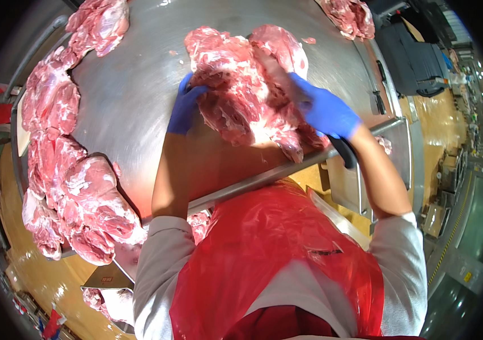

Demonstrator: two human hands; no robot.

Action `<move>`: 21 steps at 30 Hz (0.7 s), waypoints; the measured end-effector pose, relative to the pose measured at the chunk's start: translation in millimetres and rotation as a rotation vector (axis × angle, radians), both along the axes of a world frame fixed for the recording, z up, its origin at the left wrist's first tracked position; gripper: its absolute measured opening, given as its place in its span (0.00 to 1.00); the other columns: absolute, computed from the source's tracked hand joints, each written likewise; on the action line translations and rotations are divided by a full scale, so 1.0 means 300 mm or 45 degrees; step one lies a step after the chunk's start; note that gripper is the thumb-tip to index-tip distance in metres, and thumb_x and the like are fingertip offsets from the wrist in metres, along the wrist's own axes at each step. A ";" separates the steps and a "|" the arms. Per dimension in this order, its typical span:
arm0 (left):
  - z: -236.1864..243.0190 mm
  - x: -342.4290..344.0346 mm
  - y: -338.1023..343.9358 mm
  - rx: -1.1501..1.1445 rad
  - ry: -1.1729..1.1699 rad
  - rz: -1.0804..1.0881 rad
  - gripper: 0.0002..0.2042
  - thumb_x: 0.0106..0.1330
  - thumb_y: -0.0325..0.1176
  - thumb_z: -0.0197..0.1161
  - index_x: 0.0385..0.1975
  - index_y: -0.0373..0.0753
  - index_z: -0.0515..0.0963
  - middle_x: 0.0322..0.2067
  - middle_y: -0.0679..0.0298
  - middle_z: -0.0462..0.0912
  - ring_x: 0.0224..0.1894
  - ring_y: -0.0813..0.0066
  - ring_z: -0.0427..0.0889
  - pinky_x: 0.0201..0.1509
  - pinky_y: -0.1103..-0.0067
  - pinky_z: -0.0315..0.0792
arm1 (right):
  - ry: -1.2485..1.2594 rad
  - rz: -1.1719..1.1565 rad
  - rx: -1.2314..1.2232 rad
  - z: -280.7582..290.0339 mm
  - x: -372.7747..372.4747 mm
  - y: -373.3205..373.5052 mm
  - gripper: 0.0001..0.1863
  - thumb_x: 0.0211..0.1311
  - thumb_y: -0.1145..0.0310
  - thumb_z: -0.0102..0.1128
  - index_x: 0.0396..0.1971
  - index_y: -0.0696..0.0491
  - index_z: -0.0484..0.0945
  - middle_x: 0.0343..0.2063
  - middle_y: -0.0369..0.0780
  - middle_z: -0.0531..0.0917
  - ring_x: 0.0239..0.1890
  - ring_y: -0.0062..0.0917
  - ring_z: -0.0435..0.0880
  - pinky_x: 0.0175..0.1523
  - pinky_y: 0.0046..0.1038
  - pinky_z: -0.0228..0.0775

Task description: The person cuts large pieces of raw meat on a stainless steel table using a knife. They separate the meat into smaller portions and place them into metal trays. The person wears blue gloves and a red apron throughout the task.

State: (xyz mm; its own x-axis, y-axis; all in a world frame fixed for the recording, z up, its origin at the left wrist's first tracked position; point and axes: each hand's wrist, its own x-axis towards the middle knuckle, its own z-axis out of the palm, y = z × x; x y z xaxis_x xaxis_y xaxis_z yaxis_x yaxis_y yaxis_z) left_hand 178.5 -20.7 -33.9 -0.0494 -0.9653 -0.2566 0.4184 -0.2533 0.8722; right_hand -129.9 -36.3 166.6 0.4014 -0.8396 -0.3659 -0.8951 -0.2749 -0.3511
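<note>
A large piece of raw meat [233, 93] lies on the steel table in front of me, with pale fat and ragged red flesh facing up. Gripping its left edge is my left hand [185, 105] in a blue glove; some fingertips are hidden by the flesh. My right hand [329, 109], also blue-gloved, is closed around a knife, whose black handle [343, 152] sticks out behind the wrist. The knife's blade [272, 68], smeared by motion, points up and left over the meat between its two lobes.
Several raw meat pieces [54, 113] line the left edge of the steel table [134, 85]; another piece [350, 17] sits far right. A thin rod-like tool with a black handle [378, 102] lies along the right edge. Metal bins [346, 184] stand below the near edge.
</note>
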 end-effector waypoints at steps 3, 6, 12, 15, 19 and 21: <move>-0.048 0.172 0.090 0.313 0.034 0.489 0.35 0.61 0.44 0.66 0.68 0.43 0.62 0.62 0.57 0.72 0.63 0.61 0.70 0.64 0.61 0.64 | -0.269 -0.157 -0.192 0.054 -0.094 0.017 0.39 0.63 0.70 0.54 0.74 0.39 0.53 0.33 0.57 0.83 0.36 0.52 0.84 0.42 0.44 0.75; 0.083 0.163 0.086 0.351 -0.321 0.447 0.38 0.61 0.49 0.67 0.70 0.45 0.60 0.67 0.56 0.66 0.68 0.59 0.65 0.66 0.60 0.63 | -0.415 -0.445 -0.240 -0.002 -0.159 0.002 0.39 0.64 0.72 0.51 0.75 0.42 0.52 0.30 0.57 0.83 0.31 0.49 0.84 0.39 0.41 0.74; 0.269 -0.052 -0.010 -0.117 -1.191 0.361 0.45 0.56 0.48 0.74 0.70 0.36 0.59 0.67 0.46 0.61 0.70 0.52 0.61 0.73 0.65 0.59 | -0.563 -0.333 -0.167 -0.186 -0.131 -0.059 0.41 0.61 0.74 0.49 0.75 0.42 0.48 0.22 0.55 0.80 0.24 0.47 0.80 0.36 0.44 0.71; 0.286 -0.094 -0.080 -0.228 -1.402 0.322 0.46 0.52 0.47 0.75 0.69 0.34 0.59 0.64 0.43 0.63 0.67 0.48 0.65 0.70 0.64 0.63 | -0.555 -0.247 -0.167 -0.223 -0.126 -0.101 0.43 0.61 0.74 0.49 0.76 0.42 0.45 0.24 0.56 0.80 0.26 0.50 0.81 0.37 0.46 0.72; 0.103 -0.138 -0.108 -0.190 -1.620 0.331 0.46 0.48 0.47 0.74 0.69 0.42 0.60 0.56 0.42 0.68 0.59 0.41 0.70 0.64 0.59 0.68 | -0.625 -0.128 -0.184 -0.306 -0.104 -0.146 0.44 0.60 0.74 0.49 0.76 0.41 0.44 0.25 0.57 0.81 0.28 0.51 0.82 0.39 0.47 0.72; 0.098 -0.171 -0.109 -0.134 -1.682 0.385 0.46 0.48 0.48 0.74 0.69 0.44 0.60 0.54 0.42 0.69 0.58 0.41 0.70 0.64 0.58 0.68 | -0.734 -0.058 -0.290 -0.344 -0.073 -0.162 0.43 0.59 0.75 0.50 0.75 0.45 0.46 0.27 0.57 0.81 0.30 0.53 0.82 0.40 0.48 0.73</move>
